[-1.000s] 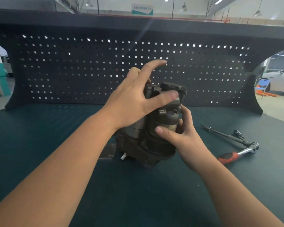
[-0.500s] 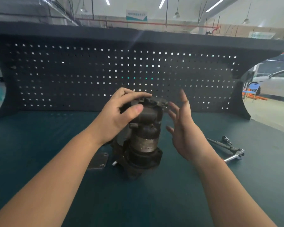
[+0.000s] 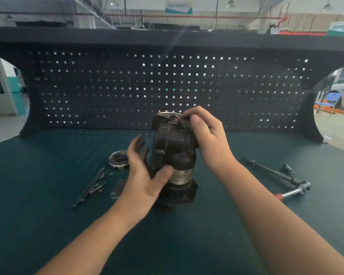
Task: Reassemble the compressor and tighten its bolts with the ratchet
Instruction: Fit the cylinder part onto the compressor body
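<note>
The dark metal compressor (image 3: 173, 153) stands upright on the green bench mat, its open top showing a shiny ring. My right hand (image 3: 207, 135) grips its upper right side, thumb on the top edge. My left hand (image 3: 145, 175) cups the lower left side, thumb pressed on the body, fingers spread behind it. The ratchet (image 3: 292, 190) with a red handle lies to the right. Several long bolts (image 3: 93, 185) lie to the left.
A round metal ring part (image 3: 118, 160) sits left of the compressor, and a small flat plate (image 3: 116, 188) lies near my left wrist. A long black extension bar (image 3: 270, 171) and a socket (image 3: 288, 168) rest by the ratchet. A pegboard wall (image 3: 107, 86) closes the back of the bench.
My left hand dropped from the compressor's top to its lower left side. My right hand, free and open half a second ago, now grips the upper right. The view shifted, revealing the bolts and ring.
</note>
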Tool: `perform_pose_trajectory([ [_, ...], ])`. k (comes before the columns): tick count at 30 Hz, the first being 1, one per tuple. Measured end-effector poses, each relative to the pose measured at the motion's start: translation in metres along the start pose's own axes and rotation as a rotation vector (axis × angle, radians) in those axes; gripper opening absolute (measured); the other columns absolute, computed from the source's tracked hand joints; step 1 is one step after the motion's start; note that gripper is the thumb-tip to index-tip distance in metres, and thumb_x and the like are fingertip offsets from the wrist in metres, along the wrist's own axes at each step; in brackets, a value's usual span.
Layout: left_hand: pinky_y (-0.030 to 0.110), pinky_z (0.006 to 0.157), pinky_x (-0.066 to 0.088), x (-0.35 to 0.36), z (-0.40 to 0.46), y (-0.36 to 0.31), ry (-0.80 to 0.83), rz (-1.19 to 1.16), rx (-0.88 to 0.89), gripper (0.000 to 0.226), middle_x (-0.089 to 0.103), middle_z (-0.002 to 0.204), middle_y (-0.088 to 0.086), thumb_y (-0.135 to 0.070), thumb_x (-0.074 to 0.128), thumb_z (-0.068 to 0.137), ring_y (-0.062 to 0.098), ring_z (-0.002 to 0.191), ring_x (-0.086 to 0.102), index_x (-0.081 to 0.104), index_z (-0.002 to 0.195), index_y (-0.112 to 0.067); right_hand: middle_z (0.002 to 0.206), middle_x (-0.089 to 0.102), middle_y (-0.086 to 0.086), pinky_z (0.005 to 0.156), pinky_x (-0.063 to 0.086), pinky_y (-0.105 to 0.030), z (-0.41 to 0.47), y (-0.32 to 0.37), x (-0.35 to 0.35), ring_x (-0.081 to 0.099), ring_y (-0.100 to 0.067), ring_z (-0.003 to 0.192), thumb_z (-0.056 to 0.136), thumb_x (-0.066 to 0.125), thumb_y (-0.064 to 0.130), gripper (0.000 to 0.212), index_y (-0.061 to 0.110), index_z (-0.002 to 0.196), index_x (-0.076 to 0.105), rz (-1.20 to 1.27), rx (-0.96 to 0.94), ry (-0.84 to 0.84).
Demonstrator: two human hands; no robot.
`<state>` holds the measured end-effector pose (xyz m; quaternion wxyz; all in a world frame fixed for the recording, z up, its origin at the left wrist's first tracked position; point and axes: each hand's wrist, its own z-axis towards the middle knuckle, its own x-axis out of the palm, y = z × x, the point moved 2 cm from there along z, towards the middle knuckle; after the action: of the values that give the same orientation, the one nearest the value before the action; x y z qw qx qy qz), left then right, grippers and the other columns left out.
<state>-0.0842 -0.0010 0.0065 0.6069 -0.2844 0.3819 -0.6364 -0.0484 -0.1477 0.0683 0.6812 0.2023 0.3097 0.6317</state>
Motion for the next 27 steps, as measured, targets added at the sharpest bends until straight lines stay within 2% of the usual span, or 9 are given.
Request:
perform_pose_trajectory([
  [4, 0.033, 0.113, 0.033, 0.028, -0.022, 0.025, -0.090, 0.258, -0.144, 0.126, 0.040, 0.146, -0.008, -0.048, 0.088, 0.045, 0.005, 0.134, 0.040, 0.016, 0.147, -0.030, 0.067, 0.054, 0.000, 0.063, 0.040, -0.019, -0.007, 0.002, 0.005, 0.047, -0.005, 0.068, 0.082, 0.045, 0.047, 0.033, 0.016, 0.077, 0.058, -0.023, -0.030, -0.143],
  [7, 0.022, 0.101, 0.043, 0.033, -0.017, 0.033, -0.136, 0.247, -0.149, 0.114, 0.053, 0.134, -0.015, -0.039, 0.091, 0.045, -0.002, 0.121, 0.051, 0.022, 0.135, -0.051, 0.066, 0.054, 0.019, 0.066, 0.036, -0.020, -0.014, 0.000, 0.007, 0.047, -0.005, 0.070, 0.085, 0.043, 0.050, 0.020, 0.040, 0.073, 0.055, -0.122, -0.055, -0.266],
  [9, 0.030, 0.095, 0.051, 0.036, -0.013, 0.036, -0.108, 0.195, -0.145, 0.106, 0.060, 0.123, -0.020, -0.042, 0.088, 0.045, -0.003, 0.112, 0.057, 0.028, 0.131, -0.052, 0.067, 0.054, 0.022, 0.069, 0.034, -0.020, -0.018, -0.003, 0.005, 0.046, -0.007, 0.075, 0.085, 0.041, 0.051, 0.018, 0.047, 0.070, 0.050, -0.200, -0.074, -0.351],
  [12, 0.042, 0.096, 0.051, 0.040, -0.006, 0.038, -0.055, 0.170, -0.123, 0.103, 0.061, 0.121, -0.022, -0.034, 0.089, 0.052, 0.000, 0.113, 0.058, 0.028, 0.135, -0.048, 0.070, 0.053, 0.016, 0.073, 0.033, -0.016, -0.019, -0.009, -0.002, 0.045, -0.011, 0.080, 0.083, 0.040, 0.054, 0.018, 0.045, 0.070, 0.046, -0.270, -0.055, -0.461],
  [15, 0.029, 0.101, 0.046, 0.038, -0.001, 0.041, -0.050, 0.204, -0.118, 0.104, 0.054, 0.128, -0.024, -0.027, 0.091, 0.056, -0.005, 0.119, 0.052, 0.024, 0.130, -0.057, 0.077, 0.054, 0.012, 0.073, 0.032, -0.008, -0.017, -0.012, -0.003, 0.048, -0.004, 0.083, 0.082, 0.042, 0.054, 0.014, 0.045, 0.072, 0.046, -0.257, -0.051, -0.491],
  [18, 0.021, 0.105, 0.038, 0.039, -0.007, 0.044, -0.125, 0.281, -0.111, 0.118, 0.036, 0.142, -0.018, -0.033, 0.093, 0.053, -0.008, 0.127, 0.038, 0.016, 0.142, -0.042, 0.077, 0.055, 0.013, 0.072, 0.033, -0.007, -0.012, -0.010, 0.004, 0.050, 0.000, 0.082, 0.080, 0.044, 0.056, 0.016, 0.043, 0.073, 0.049, -0.256, -0.043, -0.466],
  [22, 0.013, 0.099, 0.028, 0.041, -0.021, 0.053, -0.195, 0.460, -0.166, 0.135, 0.016, 0.140, -0.018, -0.040, 0.090, 0.054, -0.004, 0.125, 0.028, -0.009, 0.146, -0.040, 0.079, 0.056, 0.012, 0.079, 0.039, -0.022, -0.009, -0.008, 0.018, 0.049, -0.013, 0.086, 0.078, 0.045, 0.059, 0.042, 0.020, 0.081, 0.060, -0.337, -0.028, -0.437],
  [24, 0.013, 0.101, 0.029, 0.036, -0.018, 0.059, -0.199, 0.493, -0.202, 0.134, 0.024, 0.150, -0.008, -0.030, 0.089, 0.061, 0.006, 0.135, 0.032, -0.011, 0.149, -0.034, 0.082, 0.058, 0.006, 0.082, 0.042, -0.033, -0.008, -0.006, 0.024, 0.049, -0.015, 0.087, 0.078, 0.045, 0.059, 0.050, 0.013, 0.085, 0.063, -0.359, -0.015, -0.441],
  [27, 0.014, 0.095, 0.034, 0.027, -0.008, 0.064, -0.203, 0.547, -0.237, 0.127, 0.040, 0.147, -0.002, -0.023, 0.085, 0.067, 0.014, 0.130, 0.044, -0.010, 0.151, -0.030, 0.084, 0.059, 0.003, 0.085, 0.042, -0.041, -0.005, -0.004, 0.029, 0.049, -0.018, 0.088, 0.077, 0.043, 0.060, 0.055, 0.010, 0.086, 0.063, -0.362, 0.005, -0.440],
])
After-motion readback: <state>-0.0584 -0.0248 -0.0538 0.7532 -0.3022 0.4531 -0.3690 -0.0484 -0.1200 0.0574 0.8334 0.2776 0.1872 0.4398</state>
